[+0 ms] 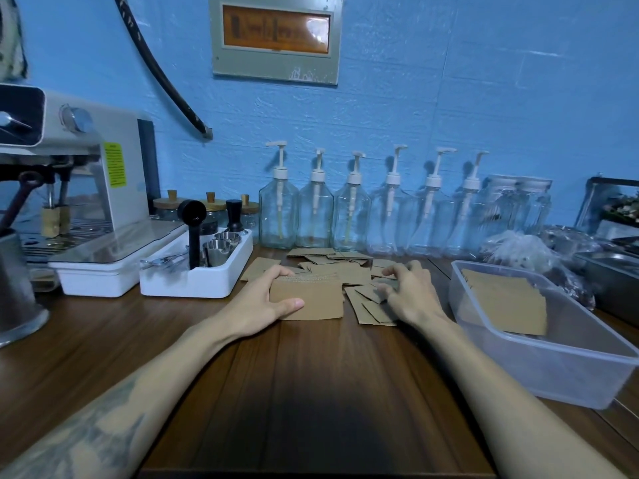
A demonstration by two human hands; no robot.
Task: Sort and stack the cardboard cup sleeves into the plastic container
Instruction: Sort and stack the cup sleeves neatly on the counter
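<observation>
A neat stack of brown cardboard sleeves point(313, 299) stands on edge on the wooden table, and my left hand point(266, 299) grips it from the left side, thumb in front. Loose sleeves point(345, 267) lie scattered behind and to the right of it. My right hand point(408, 292) rests on the loose sleeves at the right of the pile, fingers curled over one of them. The clear plastic container point(567, 368) sits at the right and holds a leaning stack of sleeves point(508, 302).
A row of clear pump bottles point(349, 216) lines the blue wall. A white tray with metal cups and tools point(197, 271) and an espresso machine point(79, 188) stand at the left. Plastic bags point(525, 250) and a metal tray point(612, 267) crowd the far right.
</observation>
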